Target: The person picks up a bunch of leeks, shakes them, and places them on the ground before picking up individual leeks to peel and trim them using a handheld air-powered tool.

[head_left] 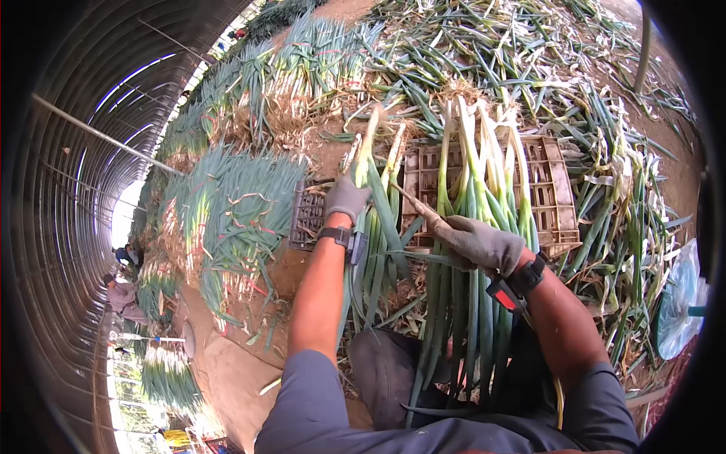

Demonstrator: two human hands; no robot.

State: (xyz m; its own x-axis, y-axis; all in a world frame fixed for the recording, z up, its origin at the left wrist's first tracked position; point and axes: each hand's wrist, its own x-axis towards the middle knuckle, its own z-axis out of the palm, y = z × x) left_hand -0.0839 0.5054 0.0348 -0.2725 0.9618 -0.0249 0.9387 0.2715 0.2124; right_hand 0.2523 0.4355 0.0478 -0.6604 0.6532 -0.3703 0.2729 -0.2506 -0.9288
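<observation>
My left hand (348,198), in a grey glove, is closed round green onion stalks (376,227) left of centre, their pale root ends pointing away from me. In my gloved right hand (482,244) is a thin stick-like tool (420,206), its tip reaching left to the stalks beside my left hand. More long onions (473,170) lie over a brown plastic crate (548,189), their white ends on it and their green leaves hanging down over my lap, partly under my right hand. Part of a darker crate (306,216) shows left of my left hand.
Bundled onions (234,204) stand in rows at the left. Loose leaves (499,45) cover the ground at the back and right. A clear plastic bag (679,303) is at the far right. Two people are in the left distance, one in a hat (125,297). A pole (644,53) rises at top right.
</observation>
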